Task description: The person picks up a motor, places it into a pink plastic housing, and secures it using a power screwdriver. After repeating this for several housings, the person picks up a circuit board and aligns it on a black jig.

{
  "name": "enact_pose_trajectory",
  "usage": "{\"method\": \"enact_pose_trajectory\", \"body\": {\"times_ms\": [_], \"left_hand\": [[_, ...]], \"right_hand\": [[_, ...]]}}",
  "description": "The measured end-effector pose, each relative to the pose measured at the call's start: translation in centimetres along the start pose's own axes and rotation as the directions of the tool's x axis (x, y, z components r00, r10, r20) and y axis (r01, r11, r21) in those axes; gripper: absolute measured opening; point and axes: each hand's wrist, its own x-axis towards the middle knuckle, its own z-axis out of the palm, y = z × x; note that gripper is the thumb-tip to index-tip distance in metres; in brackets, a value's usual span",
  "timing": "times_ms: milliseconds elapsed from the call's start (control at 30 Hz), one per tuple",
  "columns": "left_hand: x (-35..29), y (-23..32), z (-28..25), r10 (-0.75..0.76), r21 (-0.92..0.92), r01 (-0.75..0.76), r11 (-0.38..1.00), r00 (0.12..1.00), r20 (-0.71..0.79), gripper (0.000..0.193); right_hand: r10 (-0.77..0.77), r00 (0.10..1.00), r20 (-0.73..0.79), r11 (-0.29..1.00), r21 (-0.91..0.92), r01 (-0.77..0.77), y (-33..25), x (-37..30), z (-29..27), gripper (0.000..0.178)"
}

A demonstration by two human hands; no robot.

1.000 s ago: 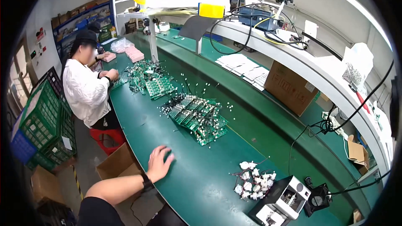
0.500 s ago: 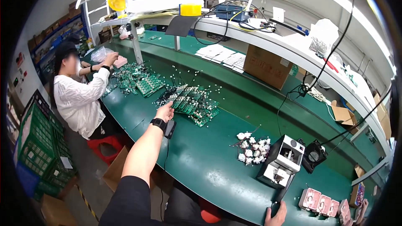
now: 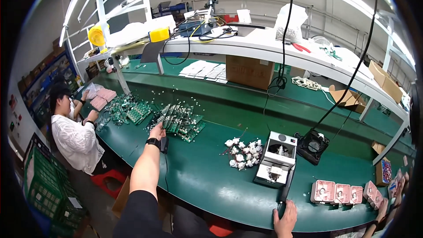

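A: Head view, sole entry. Hands?

B: Wearer's own, two. Left hand (image 3: 157, 132): fingers partly curled, at the near-left edge of the nearer circuit-board pile (image 3: 187, 125); whether it grasps a board, I cannot tell. Right hand (image 3: 286, 218): thumb spread from the fingers, part open, nothing seen in it, beside the lower end of a black bar (image 3: 287, 187).

A: Location of the boards?

B: On the green bench (image 3: 198, 194), left of the white parts (image 3: 240, 153); green, overlapping, several tilted.

A: Handling note?

B: My judgement — pinch a single board by its edge, fingertips off the components, and free tangled leads before any pull.

A: Counts?

B: Board piles, two: the nearer, and the farther pile (image 3: 128, 111) by the co-worker (image 3: 75, 141); single boards uncountable. White parts, one cluster: over a dozen, overlapping. Black-and-white machine (image 3: 268, 174), one. Black fan (image 3: 313, 144), one. Pink trays (image 3: 324, 185), three in a row — plus at least one tilted, rightward.
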Motion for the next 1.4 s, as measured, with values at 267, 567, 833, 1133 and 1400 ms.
{"method": "enact_pose_trajectory", "body": {"times_ms": [267, 567, 833, 1133, 1400], "left_hand": [[-21.5, -5.4, 5.4, 0.348, 0.435, -0.343, 0.832, 0.935, 0.07, 0.028], [-41.5, -18.3, -3.9, 0.09, 0.775, -0.2, 0.6, 0.979, 0.183, 0.025], [-48.8, -23.0, -11.3, -0.046, 0.94, 0.0, 0.342, 0.999, 0.017, 0.054], [-48.9, -21.3, -12.7, -0.055, 0.866, 0.065, 0.496, 0.998, -0.043, 0.052], [-41.8, -11.1, -4.0, 0.512, 0.791, -0.54, 0.288, 0.785, 0.349, 0.026]], "right_hand": [[-0.019, 0.994, -0.108, 0.998, -0.07, 0.012, 0.0, 1.0, -2.1, 0.054], [-0.01, 0.995, -0.095, 1.0, -0.005, 0.009, 0.6, 1.3, -2.1, 0.054], [-0.022, 0.992, -0.127, 0.993, -0.116, 0.007, 1.1, -1.4, -1.2, 0.049], [0.052, 0.973, -0.226, 0.997, -0.041, -0.063, -3.1, -0.1, -5.4, 0.033], [-0.569, 0.786, -0.241, 0.818, -0.076, 0.57, -14.1, 16.5, -16.0, 0.037]]}}
